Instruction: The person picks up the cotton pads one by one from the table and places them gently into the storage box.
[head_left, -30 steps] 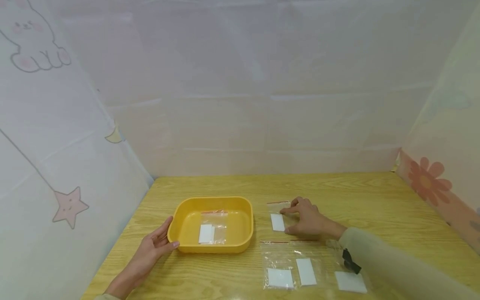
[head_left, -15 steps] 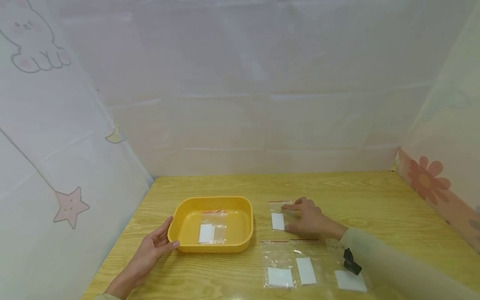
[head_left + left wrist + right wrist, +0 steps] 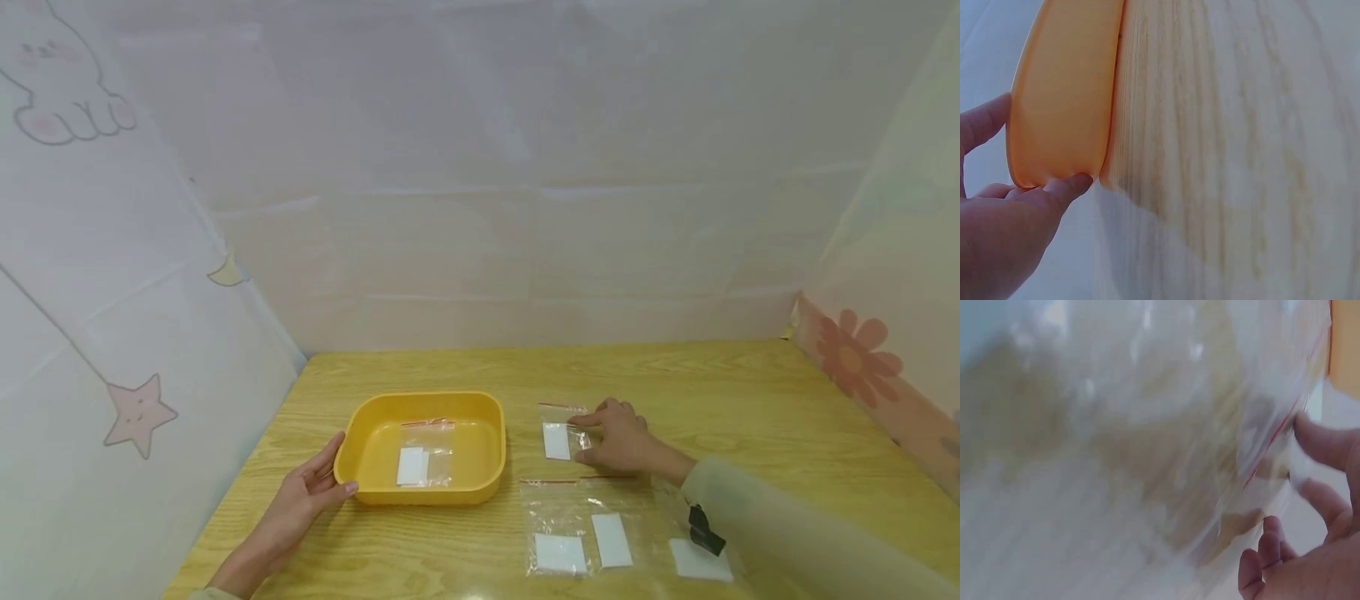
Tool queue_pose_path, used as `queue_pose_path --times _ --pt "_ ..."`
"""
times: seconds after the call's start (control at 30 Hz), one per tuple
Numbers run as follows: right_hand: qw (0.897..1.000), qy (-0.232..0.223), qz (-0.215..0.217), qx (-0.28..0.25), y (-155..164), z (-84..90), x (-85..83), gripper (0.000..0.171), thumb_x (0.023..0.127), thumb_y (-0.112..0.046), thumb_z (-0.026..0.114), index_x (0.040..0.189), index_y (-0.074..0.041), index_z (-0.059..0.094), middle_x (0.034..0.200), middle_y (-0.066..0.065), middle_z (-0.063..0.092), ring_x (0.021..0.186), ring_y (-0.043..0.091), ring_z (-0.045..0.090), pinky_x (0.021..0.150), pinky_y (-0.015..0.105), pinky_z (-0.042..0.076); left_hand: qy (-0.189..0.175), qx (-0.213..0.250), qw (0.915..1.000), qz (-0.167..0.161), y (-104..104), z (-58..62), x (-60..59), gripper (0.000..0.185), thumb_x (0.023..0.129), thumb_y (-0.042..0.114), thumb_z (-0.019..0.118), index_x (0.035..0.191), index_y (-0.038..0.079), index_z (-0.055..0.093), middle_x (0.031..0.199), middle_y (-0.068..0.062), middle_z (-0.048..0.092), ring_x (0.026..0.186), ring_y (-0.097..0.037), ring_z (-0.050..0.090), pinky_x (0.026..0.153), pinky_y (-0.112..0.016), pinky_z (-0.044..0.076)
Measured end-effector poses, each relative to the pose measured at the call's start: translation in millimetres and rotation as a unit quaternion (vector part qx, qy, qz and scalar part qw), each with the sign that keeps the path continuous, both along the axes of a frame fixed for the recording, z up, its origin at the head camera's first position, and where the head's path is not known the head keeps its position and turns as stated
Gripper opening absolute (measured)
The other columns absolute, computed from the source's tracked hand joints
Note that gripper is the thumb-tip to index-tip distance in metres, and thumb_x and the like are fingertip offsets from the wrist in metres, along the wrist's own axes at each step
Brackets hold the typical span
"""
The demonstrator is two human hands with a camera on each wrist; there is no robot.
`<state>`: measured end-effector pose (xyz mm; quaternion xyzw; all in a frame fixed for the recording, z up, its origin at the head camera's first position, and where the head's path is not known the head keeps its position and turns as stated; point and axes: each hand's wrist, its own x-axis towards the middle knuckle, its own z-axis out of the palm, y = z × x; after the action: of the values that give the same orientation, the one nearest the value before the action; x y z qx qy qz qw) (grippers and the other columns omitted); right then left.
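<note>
My left hand (image 3: 303,500) holds the left end of the yellow tray (image 3: 427,497). In the left wrist view its thumb and fingers lie against the orange-looking tray wall (image 3: 1066,87). Inside the tray is a clear zip bag (image 3: 441,467) with white pieces. My right hand (image 3: 622,437) touches the right side of another zip bag (image 3: 557,442), which has a red seal line and one white card. Thumb and index finger are spread apart on or beside it. The right wrist view shows the right hand (image 3: 1316,537) with separated fingertips, low over the table; the plastic there is blurred.
Nearer the front, zip bags with white cards lie flat: one on the left (image 3: 560,553), one in the middle (image 3: 612,540) and one on the right (image 3: 701,560), partly under the right sleeve (image 3: 780,517). A black clip (image 3: 705,531) is by that sleeve. Printed sheets wall the wooden table (image 3: 712,392).
My right hand has slid slightly to the right, and the bag beside it has shifted a little that way, showing more of its right edge. The left hand and tray stay put.
</note>
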<state>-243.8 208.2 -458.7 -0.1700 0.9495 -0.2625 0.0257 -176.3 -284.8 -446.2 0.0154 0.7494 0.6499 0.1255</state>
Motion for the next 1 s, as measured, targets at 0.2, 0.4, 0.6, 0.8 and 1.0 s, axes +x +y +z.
queue_pose_path --times 0.2,0.4,0.6,0.8,1.0 --pt "0.999 0.022 -0.004 -0.048 -10 0.9 4.4 0.059 0.077 -0.012 0.095 0.130 0.001 0.074 0.093 0.008 0.070 0.080 0.021 0.055 0.067 0.039 0.050 0.001 0.003 1.0000 0.002 -1 -1.0 0.1 0.090 0.101 0.008 0.071 0.170 0.010 0.013 0.174 -0.012 0.011 0.154 -0.030 0.025 0.107 -0.024 0.046" --pt "0.996 0.012 -0.015 -0.091 -14 -2.9 3.7 0.065 0.073 -0.002 0.094 0.133 0.006 0.070 0.082 -0.001 0.064 0.072 0.013 0.051 0.062 0.030 0.048 -0.002 0.005 1.0000 0.000 -1 -2.1 0.4 0.090 0.102 0.009 0.071 0.170 0.010 0.012 0.174 -0.013 0.010 0.154 -0.032 0.026 0.107 -0.026 0.047" --pt "0.988 -0.028 -0.028 -0.149 -13 -3.6 0.2 0.077 0.071 0.008 0.088 0.144 0.001 0.064 0.090 0.004 0.065 0.071 0.016 0.049 0.058 0.028 0.044 0.001 0.006 1.0000 -0.001 0 -1.4 0.7 0.090 0.102 0.009 0.071 0.170 0.010 0.013 0.174 -0.013 0.010 0.154 -0.032 0.026 0.107 -0.026 0.047" --pt "0.958 -0.115 0.019 -0.262 -10 1.4 -2.9 0.076 0.078 0.012 0.075 0.151 0.000 0.057 0.137 0.026 0.062 0.070 0.019 0.040 0.055 0.027 0.039 0.006 0.004 1.0000 -0.004 0 -0.5 0.6 0.090 0.102 0.008 0.070 0.170 0.009 0.012 0.174 -0.013 0.010 0.154 -0.031 0.024 0.106 -0.023 0.046" --pt "0.954 -0.141 0.027 -0.263 -9 6.3 -7.0 0.072 0.084 -0.001 0.081 0.150 0.005 0.054 0.150 0.026 0.055 0.089 0.024 0.048 0.068 0.030 0.041 0.001 0.004 1.0000 -0.003 0 0.5 0.1 0.090 0.101 0.009 0.071 0.170 0.009 0.013 0.174 -0.012 0.010 0.155 -0.031 0.024 0.107 -0.024 0.046"
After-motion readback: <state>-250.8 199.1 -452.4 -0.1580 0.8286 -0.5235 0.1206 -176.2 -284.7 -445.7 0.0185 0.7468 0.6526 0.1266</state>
